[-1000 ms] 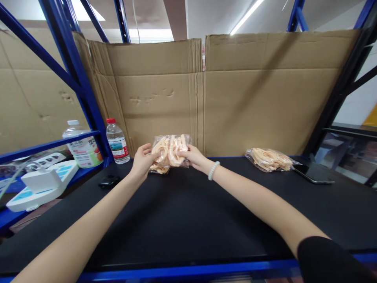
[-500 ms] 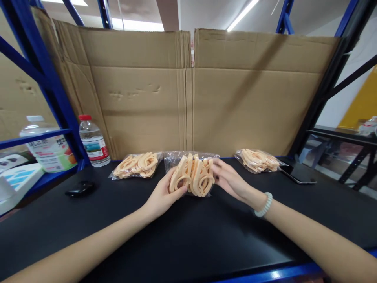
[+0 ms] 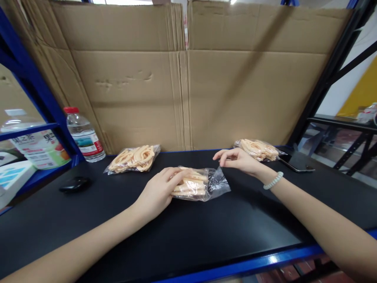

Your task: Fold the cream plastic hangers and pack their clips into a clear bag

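Observation:
My left hand (image 3: 159, 190) grips the left end of a clear plastic bag of peach-coloured hook-shaped pieces (image 3: 198, 184), which lies flat on the black shelf surface (image 3: 188, 236). The bag's open, empty end points right. My right hand (image 3: 237, 159) hovers just above and to the right of that end, fingers loosely curled and apart, holding nothing. A bead bracelet (image 3: 273, 180) is on my right wrist. A second filled bag (image 3: 134, 158) lies at the back left, and a third bag (image 3: 259, 149) at the back right.
Cardboard sheets (image 3: 188, 78) wall off the back. A red-capped water bottle (image 3: 82, 135) and a larger drink bottle (image 3: 35, 143) stand at the left by blue rack posts. A small black object (image 3: 74, 183) lies on the left, a dark phone (image 3: 296, 162) on the right.
The bag was held upright between both hands; now it lies flat under my left hand. My right hand has let go and drawn off to the right. The camera has tilted down.

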A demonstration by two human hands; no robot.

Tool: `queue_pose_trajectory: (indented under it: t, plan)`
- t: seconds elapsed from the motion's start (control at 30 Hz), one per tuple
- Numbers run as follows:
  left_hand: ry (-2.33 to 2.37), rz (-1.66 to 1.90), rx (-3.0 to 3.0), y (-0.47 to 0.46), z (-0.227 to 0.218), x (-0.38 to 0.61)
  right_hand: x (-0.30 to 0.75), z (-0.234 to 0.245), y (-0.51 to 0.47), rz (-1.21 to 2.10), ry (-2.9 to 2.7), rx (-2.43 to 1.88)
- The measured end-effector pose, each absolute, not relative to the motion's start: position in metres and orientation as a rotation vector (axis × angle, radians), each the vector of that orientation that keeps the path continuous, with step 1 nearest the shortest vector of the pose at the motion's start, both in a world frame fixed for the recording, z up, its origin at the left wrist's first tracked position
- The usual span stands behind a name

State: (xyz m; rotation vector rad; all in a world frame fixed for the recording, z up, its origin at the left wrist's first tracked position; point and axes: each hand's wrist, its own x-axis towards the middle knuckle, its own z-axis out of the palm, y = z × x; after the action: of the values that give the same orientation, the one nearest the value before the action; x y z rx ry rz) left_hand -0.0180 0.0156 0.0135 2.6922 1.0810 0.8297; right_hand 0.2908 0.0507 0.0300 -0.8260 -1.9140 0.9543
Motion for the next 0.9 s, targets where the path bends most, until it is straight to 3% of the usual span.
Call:
queue_pose_trajectory:
  t: [0.23, 0.47, 0.67, 0.9]
  plan:
    - [0.826, 0.802, 2.318, 0.01, 0.03, -0.021, 0.299, 0.057, 0.034, 0.672, -2.122, -0.854]
    - [1.535, 0.708, 2.389, 0.052, 0.015, -0.036, 0.276, 0.059, 0.009, 0.599, -2.477, -0.804]
    - [1.697, 0.54, 2.399, 0.067, 0.001, -0.038, 0.266, 0.051, -0.002, 0.74, -2.752, -0.967]
    - [1.636, 0.426, 2.484, 0.053, 0.002, -0.024, 0.27, 0.05, 0.004, 0.506, -2.768, -1.09]
